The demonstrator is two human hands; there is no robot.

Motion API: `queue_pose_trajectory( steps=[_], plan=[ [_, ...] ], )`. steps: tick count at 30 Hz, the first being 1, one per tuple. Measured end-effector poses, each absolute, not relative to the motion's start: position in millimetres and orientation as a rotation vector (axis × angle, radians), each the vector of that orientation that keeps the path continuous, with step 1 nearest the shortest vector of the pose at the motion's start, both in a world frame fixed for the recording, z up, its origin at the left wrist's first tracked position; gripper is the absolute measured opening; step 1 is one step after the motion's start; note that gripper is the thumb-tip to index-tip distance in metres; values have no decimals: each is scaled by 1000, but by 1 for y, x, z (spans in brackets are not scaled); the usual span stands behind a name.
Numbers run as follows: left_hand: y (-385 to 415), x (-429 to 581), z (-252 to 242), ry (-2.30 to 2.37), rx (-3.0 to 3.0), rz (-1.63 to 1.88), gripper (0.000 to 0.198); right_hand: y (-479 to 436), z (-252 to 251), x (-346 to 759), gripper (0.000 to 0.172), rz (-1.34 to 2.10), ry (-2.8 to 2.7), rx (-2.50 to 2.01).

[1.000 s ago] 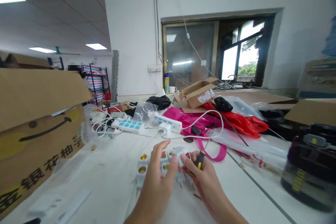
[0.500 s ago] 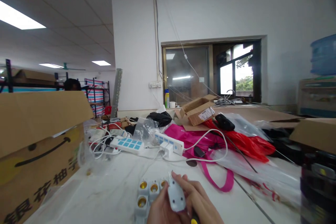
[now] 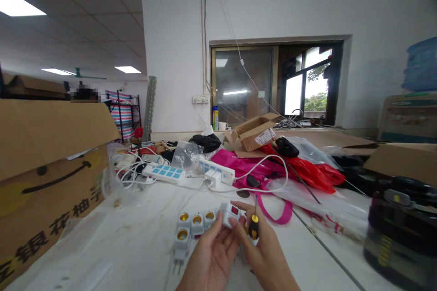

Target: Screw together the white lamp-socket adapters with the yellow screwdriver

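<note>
My left hand [image 3: 213, 250] grips a white plug-in lamp socket [image 3: 225, 219] with a red switch on its upturned side. The fingers of my right hand [image 3: 264, 252] also touch this socket. A small screwdriver [image 3: 253, 226] with a yellow and black handle is held in my right hand, its thin shaft pointing up. To the left, several similar white lamp sockets [image 3: 182, 236] with brass-coloured threads stand together on the table. The nearest one has two plug pins toward me. Part of another white piece shows behind my right hand, mostly hidden.
Beyond my hands lie power strips [image 3: 164, 173] and white cables on the white table [image 3: 136, 236]. A pink bag [image 3: 235, 163], a red plastic bag [image 3: 317, 177] and an open carton [image 3: 254, 138] lie behind. A big cardboard box [image 3: 51, 159] stands left, a dark jug [image 3: 399, 232] right.
The lamp socket has turned over: its face with holes showed before, now its red switch side does. The screwdriver has come up into view in my right hand. The view has tilted down.
</note>
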State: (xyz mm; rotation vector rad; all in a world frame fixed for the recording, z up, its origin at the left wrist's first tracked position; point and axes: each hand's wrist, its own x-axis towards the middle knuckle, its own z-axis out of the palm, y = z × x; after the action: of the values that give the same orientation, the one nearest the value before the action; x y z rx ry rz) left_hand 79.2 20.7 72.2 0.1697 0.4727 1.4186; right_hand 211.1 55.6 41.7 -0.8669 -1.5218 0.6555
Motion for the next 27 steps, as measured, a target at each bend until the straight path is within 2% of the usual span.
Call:
queue_pose_trajectory(
  steps=[7, 17, 27],
  plan=[
    [17, 80, 72, 515, 112, 1397, 30, 60, 45, 211, 48, 745, -1417, -857],
    [10, 79, 75, 588, 190, 1357, 30, 55, 59, 208, 64, 788, -1343, -890],
    [10, 80, 80, 580, 225, 1337, 31, 56, 59, 219, 60, 716, -1319, -939]
  ],
)
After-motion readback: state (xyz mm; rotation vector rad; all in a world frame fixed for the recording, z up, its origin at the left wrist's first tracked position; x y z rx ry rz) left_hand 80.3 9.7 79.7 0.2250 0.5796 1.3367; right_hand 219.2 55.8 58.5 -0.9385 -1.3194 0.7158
